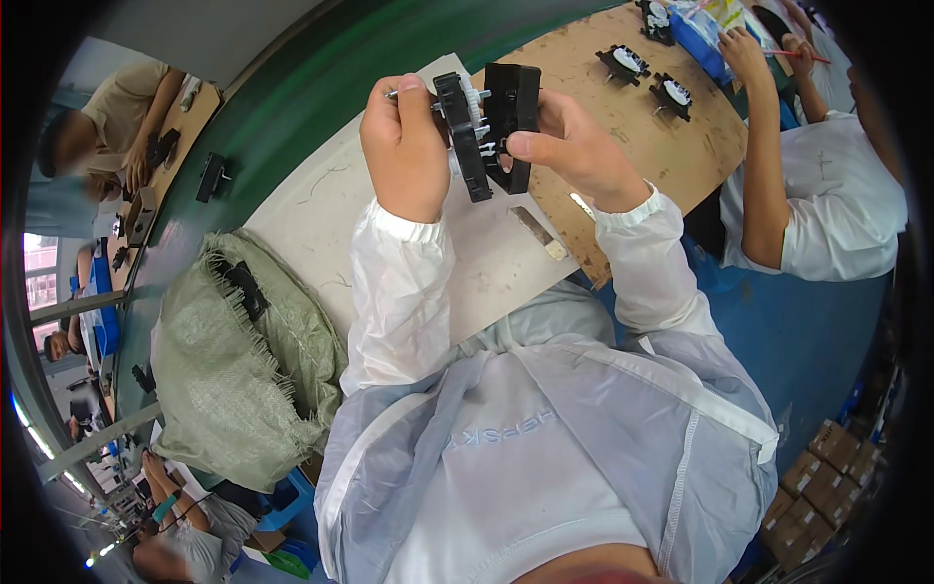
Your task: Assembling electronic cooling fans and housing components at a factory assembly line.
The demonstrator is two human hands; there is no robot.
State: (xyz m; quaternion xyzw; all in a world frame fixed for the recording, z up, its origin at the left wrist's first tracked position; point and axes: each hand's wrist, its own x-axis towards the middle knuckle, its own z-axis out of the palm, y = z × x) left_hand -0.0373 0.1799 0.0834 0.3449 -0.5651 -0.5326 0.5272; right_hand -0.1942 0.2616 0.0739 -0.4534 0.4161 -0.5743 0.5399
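Above the pale board [389,234], my left hand [407,156] grips a black plastic gear assembly [464,136] with white gears and metal pins jutting from it. A black plastic housing [513,112], shaped like a shallow cover, is pinched between the thumb and fingers of my right hand [584,146]. The two parts stand upright side by side, gear side toward the housing. Their lower ends come close together; whether they touch I cannot tell. My left fingers are partly hidden behind the assembly.
Several similar gear assemblies [623,64] lie on the brown board to the right. A green woven sack [233,370] holding black parts stands at my left. Another black part [212,177] sits on the green belt [282,127]. A co-worker in white [827,185] works at right.
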